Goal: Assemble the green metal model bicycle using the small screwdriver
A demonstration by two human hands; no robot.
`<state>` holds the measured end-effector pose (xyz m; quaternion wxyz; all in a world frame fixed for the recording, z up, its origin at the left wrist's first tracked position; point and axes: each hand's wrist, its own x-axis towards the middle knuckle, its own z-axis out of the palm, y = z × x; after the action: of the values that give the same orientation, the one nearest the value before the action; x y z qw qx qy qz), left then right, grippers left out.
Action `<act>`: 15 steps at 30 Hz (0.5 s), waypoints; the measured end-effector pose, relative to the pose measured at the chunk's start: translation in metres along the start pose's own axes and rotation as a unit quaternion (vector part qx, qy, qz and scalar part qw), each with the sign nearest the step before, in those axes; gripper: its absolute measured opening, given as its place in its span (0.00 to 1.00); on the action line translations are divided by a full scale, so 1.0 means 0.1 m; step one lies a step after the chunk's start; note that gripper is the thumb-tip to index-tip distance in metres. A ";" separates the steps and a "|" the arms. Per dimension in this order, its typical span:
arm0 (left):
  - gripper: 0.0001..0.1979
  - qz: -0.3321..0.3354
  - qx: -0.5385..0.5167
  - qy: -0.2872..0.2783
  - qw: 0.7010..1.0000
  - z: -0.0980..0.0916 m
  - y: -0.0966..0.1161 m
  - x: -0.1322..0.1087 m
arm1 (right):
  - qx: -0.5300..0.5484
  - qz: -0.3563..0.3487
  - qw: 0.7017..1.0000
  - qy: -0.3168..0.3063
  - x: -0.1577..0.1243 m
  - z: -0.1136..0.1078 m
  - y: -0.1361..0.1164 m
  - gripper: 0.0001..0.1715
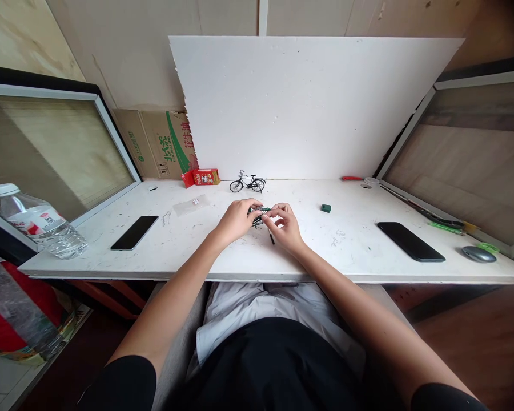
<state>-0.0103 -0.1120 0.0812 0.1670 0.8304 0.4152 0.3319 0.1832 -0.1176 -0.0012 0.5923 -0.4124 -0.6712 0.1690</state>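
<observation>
My left hand (240,218) is closed around one side of a small dark green model bicycle (257,221), held just above the desk in front of me. The thumb and fingertips of my right hand (286,226) pinch at its right end, so both hands cover most of it. A thin black stick-like piece (272,238) shows below my right fingers; I cannot tell whether it lies on the desk. Behind my hands, a finished-looking black model bicycle (247,182) stands upright. A small green block (326,208) sits to the right of my right hand.
The white desk (223,265) also bears a phone (135,233) and water bottle (40,222) on the left, another phone (410,242) and a mouse (478,254) on the right. A clear plastic bag (191,205), red packet (206,177) and red tool (352,178) lie farther back. A white board (317,108) stands behind.
</observation>
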 end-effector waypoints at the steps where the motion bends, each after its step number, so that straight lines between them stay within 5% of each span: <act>1: 0.13 -0.001 -0.003 0.005 1.000 0.00 0.00 0.00 | -0.002 -0.001 1.000 0.002 0.00 0.00 0.00 0.16; 15: 0.12 -0.005 -0.005 0.020 1.000 0.00 0.02 0.01 | -0.008 -0.010 1.000 0.016 -0.01 -0.02 -0.04 0.16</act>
<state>-0.0093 -0.1123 0.0827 0.1639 0.8210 0.4207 0.3495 0.1834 -0.1213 0.0019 0.6014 -0.4131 -0.6671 0.1507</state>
